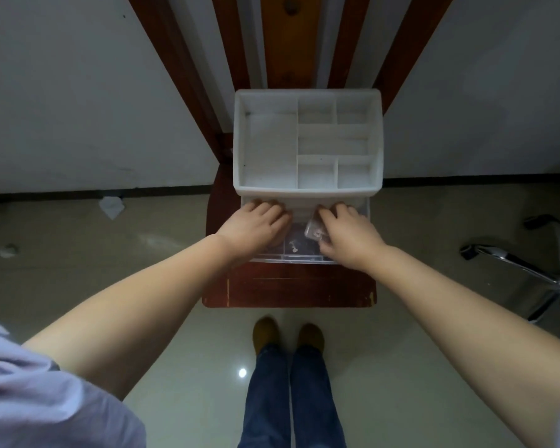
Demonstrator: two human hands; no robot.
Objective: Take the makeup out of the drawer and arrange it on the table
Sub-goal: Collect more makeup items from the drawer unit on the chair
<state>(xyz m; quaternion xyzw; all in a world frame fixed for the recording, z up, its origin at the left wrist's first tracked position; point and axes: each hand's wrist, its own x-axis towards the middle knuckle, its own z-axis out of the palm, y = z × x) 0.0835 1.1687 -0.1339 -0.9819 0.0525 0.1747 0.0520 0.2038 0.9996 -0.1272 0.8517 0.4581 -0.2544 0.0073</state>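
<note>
While the clear drawer (304,253) stands pulled out from the base of the white organizer (307,143), I see the right hand (346,236) curled around a small clear makeup case (316,234), gripped at its edges, apparently so it can lift free of the drawer's shallow walls. My left hand (256,226) reaches into the drawer's other half, fingers (274,210) bent downward; whether they hold anything I cannot tell, since the hand hides what lies beneath. A small pale item (293,245) rests loose between the two hands. Open compartments on the organizer's top show nothing inside. Dark wooden surface (288,292) in front of the drawer offers room to set the makeup down, by my reckoning. Chrome chair legs (530,270) stand to the right on the floor (110,270).
</note>
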